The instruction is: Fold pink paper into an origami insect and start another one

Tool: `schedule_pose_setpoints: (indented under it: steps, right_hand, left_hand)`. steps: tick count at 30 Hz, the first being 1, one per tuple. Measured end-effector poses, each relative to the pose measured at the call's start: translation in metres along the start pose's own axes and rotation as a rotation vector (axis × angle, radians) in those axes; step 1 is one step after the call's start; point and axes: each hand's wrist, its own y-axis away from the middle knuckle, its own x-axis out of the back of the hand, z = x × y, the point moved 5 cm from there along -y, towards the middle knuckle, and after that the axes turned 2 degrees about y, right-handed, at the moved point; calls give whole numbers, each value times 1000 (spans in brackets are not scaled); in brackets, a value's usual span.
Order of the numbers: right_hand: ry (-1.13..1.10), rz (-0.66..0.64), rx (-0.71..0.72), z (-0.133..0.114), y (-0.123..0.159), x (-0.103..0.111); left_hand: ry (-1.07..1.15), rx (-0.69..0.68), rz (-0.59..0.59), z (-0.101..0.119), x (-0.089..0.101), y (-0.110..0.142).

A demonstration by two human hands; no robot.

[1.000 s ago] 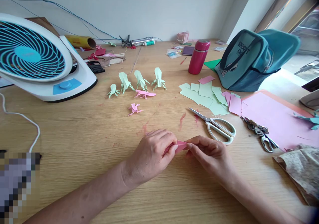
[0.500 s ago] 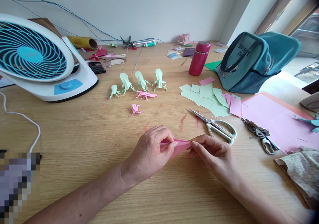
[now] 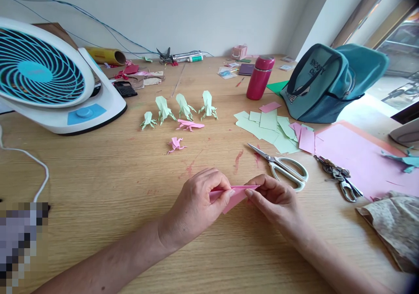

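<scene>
A folded piece of pink paper (image 3: 233, 201) is held just above the table between my two hands. My left hand (image 3: 203, 202) pinches its left part between thumb and fingers. At the paper's right end, the thumb and fingertips of my right hand (image 3: 274, 199) close on the tapering edge. My fingers hide part of the folds. Beyond my hands stand several pale green origami figures (image 3: 163, 110) with thin legs. A long pink origami figure (image 3: 190, 125) and a small pink one (image 3: 176, 145) lie nearer. White-handled scissors (image 3: 284, 166) rest beyond my right hand.
Green paper pieces (image 3: 268, 126) lie behind the scissors, with keys (image 3: 338, 176) and a large pink sheet (image 3: 366, 154) to the right. A red flask (image 3: 260, 78) and a teal bag (image 3: 322, 84) stand at the back right. A fan (image 3: 59, 80) occupies the left.
My right fingers have shifted slightly inward along the paper, and its right tip now shows above them. A lower pink corner shows more clearly. The camera view has moved slightly.
</scene>
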Motion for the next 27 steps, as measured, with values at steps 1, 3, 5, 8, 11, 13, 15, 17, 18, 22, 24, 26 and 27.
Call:
schedule_pose_setpoints:
  steps: [1,3,5,8,11,13,15,17,18,22,24,26,27]
  right_hand:
    - [-8,-1,-1,0,0,0]
    - [-14,3,-6,-1,-1,-1]
    - [-12,13,-13,-3,-2,-1]
    - [0,28,-33,-5,-3,-1]
    - [13,39,-59,-7,-3,-1]
    - [22,44,-68,-8,-3,-1]
    - [28,44,-71,-8,-3,0]
    - [28,35,-71,-8,-3,0]
    - [26,30,-70,-7,-3,0]
    - [43,27,-67,-7,-3,2]
    - [62,39,-57,-7,-3,4]
    - [76,48,-50,-6,-3,4]
    - [78,53,-47,-6,-3,5]
  left_hand:
    - [3,1,-3,0,0,1]
    - [9,4,-6,0,-1,1]
    - [19,0,-3,-1,-1,1]
    - [38,0,-4,-2,-1,1]
    - [59,16,-11,-2,-1,0]
    - [64,26,-13,-1,-1,0]
    - [68,32,-11,-1,0,1]
    - [72,41,-7,-1,0,1]
    - [75,46,-7,-2,0,1]
    - [73,64,-25,-6,-1,1]
    - [60,65,-29,-8,0,1]
    - [40,65,-28,-10,0,0]
    - [28,67,-28,-11,1,0]
